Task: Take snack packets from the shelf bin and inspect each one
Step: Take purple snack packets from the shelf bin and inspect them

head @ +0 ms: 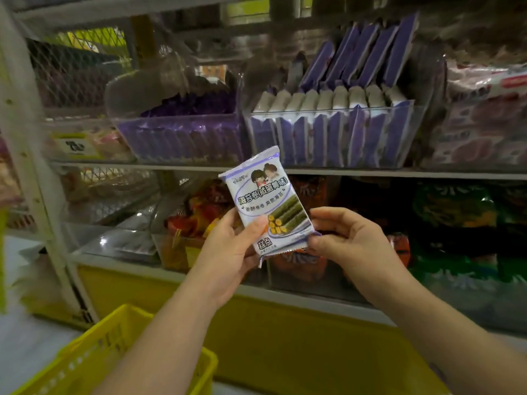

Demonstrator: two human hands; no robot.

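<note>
The shelf (370, 173) is carrying a clear bin (333, 111) of purple-white packets. In front of it and below the bin, a snack packet (265, 201) is standing nearly upright, its top leaning left and its printed face toward the camera. The left hand (228, 252) is gripping its lower left edge, and the right hand (350, 240) is pinching its bottom right corner.

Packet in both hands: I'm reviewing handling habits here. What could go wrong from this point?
1. The left hand and right hand grip only the lower end of the packet; it could slip and fall, probably missing the basket off to the left.
2. The left hand covers some print, so a defect there may go unseen.
</note>
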